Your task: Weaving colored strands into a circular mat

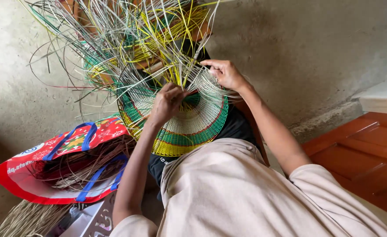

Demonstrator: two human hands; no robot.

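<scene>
A: While the woven mat (189,127) rests on the lap, right in the middle of the scene, which hand is doing what?

B: The left hand (167,103) sits on the woven part, fingers curled tight around a few strands near where the weave ends. The right hand (226,73) is farther off and to the right, pinching a single pale strand between thumb and fingertips, the other fingers loosely bent.

A: How would you say the mat handles?

B: Light, I'd judge, and springy rather than limp. The finished rounds of green, yellow, red and white look firm and close-packed, so that is the place to press or hold. The loose strands (127,39) fan out at the far side, thin and stiff enough to stand up on their own; they look smooth, likely a bit slippery, and could kink if bent sharply.

A: So take them near the weave?

B: Yes, close to the woven edge, where they are steadied. Higher up they would whip about.

A: Anything else around?

B: A red bag with blue handles (66,162) lies at the left, open, holding brownish fibres. A bundle of dry straw (22,219) lies near the bottom left corner, and a reddish wooden panel (360,153) stands at the right.
</scene>
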